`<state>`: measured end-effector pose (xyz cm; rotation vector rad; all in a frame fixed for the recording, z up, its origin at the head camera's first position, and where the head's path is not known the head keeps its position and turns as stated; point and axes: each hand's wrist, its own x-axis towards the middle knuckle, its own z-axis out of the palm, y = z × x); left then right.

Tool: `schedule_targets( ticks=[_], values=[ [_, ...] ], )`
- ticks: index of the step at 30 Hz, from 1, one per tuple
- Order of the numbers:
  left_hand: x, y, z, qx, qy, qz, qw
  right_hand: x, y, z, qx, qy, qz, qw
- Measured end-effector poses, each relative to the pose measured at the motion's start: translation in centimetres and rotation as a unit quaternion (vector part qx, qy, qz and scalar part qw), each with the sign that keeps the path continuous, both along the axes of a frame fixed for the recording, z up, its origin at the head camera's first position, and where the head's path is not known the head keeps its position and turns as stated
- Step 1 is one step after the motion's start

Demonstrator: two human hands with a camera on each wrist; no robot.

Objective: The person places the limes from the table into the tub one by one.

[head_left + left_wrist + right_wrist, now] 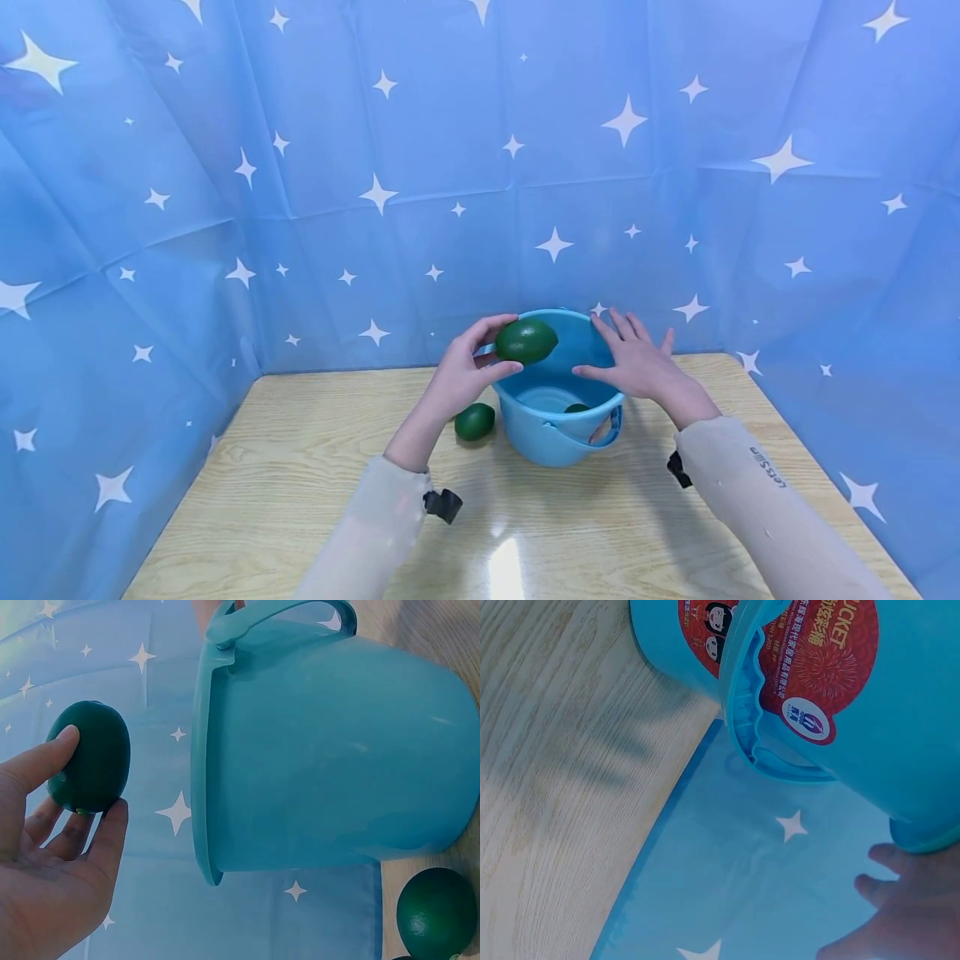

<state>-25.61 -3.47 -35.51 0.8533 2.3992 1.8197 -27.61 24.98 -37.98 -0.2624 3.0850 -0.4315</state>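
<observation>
My left hand (pixel 463 368) pinches a dark green lime (pixel 527 342) between thumb and fingers. In the head view that lime overlaps the left rim of a light blue bucket (pixel 536 437); the left wrist view shows it level with the mouth, off to one side. Across the opening, my right hand (pixel 637 362) spreads its straight fingers at the right rim and grips nothing. Part of another green lime (pixel 577 408) shows inside the bucket, mostly hidden by the front wall. On the table left of the bucket lies a further lime (pixel 475 422).
The bucket's handle (pixel 600 442) hangs down at its front right, over a red label (pixel 821 660). A pale wooden table (pixel 322 475) bears everything. Blue star-printed cloth (pixel 450 242) rises close behind the bucket and along both sides.
</observation>
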Motion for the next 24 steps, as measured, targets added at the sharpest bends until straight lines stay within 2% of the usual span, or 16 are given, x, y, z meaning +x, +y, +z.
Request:
schedule_targets(
  ticks=[24],
  values=[
    [0.08,0.42,0.0,-0.003,-0.003,-0.005,1.0,-0.1,0.02,-0.07,0.0,-0.003,0.0,1.0]
  ],
)
